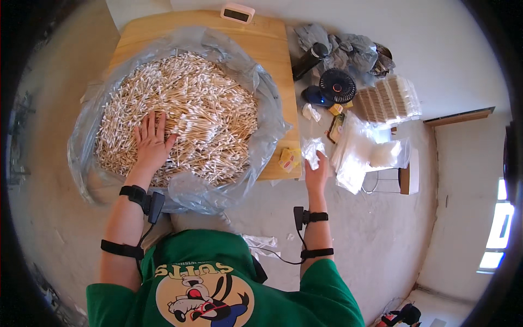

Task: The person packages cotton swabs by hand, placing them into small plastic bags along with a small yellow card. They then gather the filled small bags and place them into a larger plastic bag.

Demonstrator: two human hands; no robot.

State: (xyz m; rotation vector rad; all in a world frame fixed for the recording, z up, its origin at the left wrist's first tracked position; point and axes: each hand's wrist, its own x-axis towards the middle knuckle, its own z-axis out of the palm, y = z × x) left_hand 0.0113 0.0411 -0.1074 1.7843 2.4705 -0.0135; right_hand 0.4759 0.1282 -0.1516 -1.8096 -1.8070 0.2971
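A big heap of cotton swabs [180, 82] with wooden sticks fills an opened grey plastic bag [267, 98] on the wooden table [155, 26]. My left hand [151, 144] lies on the left part of the heap, fingers spread. Just right of its thumb, a cluster of swabs lies roughly lined up, white tips together. Beyond the table's right edge, my right hand [317, 170] has its fingers closed on a small, crinkled clear plastic bag [313, 147]. Glare hides whether anything is inside that bag.
Clear plastic bags [351, 155] are piled right of my right hand. Behind them stands a stack of wrapped packs [389, 101]. A black fan [338, 85] and a dark bottle [310, 61] are farther back. A yellow packet [290, 159] and a pink clock [237, 13] sit on the table.
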